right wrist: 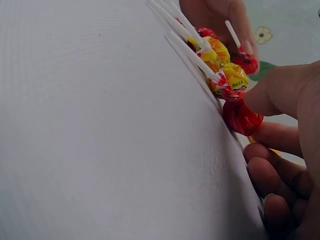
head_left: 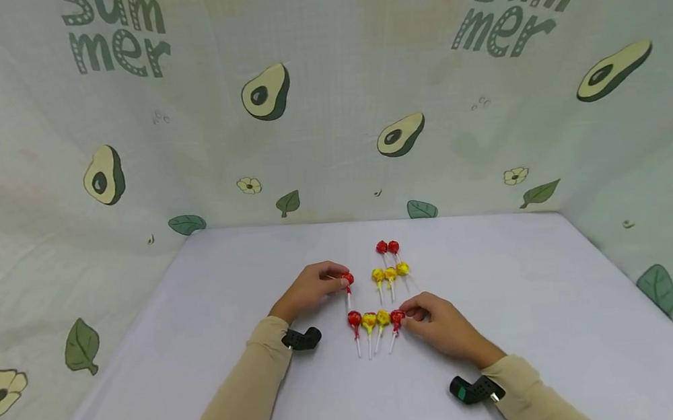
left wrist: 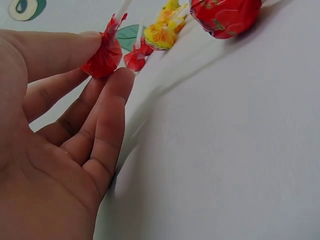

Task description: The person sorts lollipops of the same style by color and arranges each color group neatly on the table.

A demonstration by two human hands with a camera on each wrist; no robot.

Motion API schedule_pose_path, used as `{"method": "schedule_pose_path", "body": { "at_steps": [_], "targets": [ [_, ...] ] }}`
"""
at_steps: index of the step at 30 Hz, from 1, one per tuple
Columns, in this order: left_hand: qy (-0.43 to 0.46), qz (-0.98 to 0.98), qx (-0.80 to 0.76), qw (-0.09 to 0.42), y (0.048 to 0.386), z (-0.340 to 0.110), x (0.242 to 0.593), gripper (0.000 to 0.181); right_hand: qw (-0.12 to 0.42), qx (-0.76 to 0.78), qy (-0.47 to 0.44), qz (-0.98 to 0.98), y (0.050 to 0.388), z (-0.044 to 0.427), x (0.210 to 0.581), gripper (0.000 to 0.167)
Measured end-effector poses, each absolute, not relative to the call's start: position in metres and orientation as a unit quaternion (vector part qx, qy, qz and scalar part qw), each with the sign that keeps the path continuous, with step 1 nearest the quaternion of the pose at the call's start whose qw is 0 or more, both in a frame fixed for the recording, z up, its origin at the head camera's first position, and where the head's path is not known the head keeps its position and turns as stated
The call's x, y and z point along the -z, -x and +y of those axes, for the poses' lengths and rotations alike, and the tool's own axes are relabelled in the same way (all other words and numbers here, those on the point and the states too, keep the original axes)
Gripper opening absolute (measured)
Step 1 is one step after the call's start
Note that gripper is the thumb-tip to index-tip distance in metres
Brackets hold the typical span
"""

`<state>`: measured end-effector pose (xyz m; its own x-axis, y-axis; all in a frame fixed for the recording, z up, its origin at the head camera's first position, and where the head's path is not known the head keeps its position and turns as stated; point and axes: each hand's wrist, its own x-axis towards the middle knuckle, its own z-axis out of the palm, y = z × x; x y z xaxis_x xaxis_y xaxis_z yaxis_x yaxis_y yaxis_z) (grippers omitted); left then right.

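Note:
My left hand [head_left: 310, 291] pinches the red-wrapped head of a lollipop [left wrist: 105, 57] between thumb and fingertips; its white stick points toward me in the head view. At the right end of the front row, my right hand [head_left: 443, 329] holds another red lollipop [right wrist: 242, 116] by its head, thumb and index finger on the wrapper. To the left in that row lie two yellow lollipops, one of them [head_left: 369, 321] beside a red lollipop [head_left: 354, 319] at the left end. The row's sticks point toward me.
Behind the front row lie three yellow lollipops, the middle one [head_left: 390, 274] between the others. Two red lollipops, one at the left [head_left: 382, 247], lie farther back. A white cloth covers the table [head_left: 532, 286]. A printed curtain [head_left: 332, 170] hangs behind it.

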<state>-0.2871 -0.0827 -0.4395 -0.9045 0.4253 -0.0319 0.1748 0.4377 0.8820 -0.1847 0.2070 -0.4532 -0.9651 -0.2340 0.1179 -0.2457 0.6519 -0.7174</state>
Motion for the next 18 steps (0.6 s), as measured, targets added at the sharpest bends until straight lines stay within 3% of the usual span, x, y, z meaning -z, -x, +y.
{"method": "schedule_pose_path", "body": {
  "at_steps": [18],
  "targets": [
    [-0.129, 0.799, -0.570, 0.143, 0.300, -0.074, 0.442, 0.034, 0.020, -0.393, -0.123, -0.911, 0.184, 0.203, 0.450, 0.019]
  ]
}}
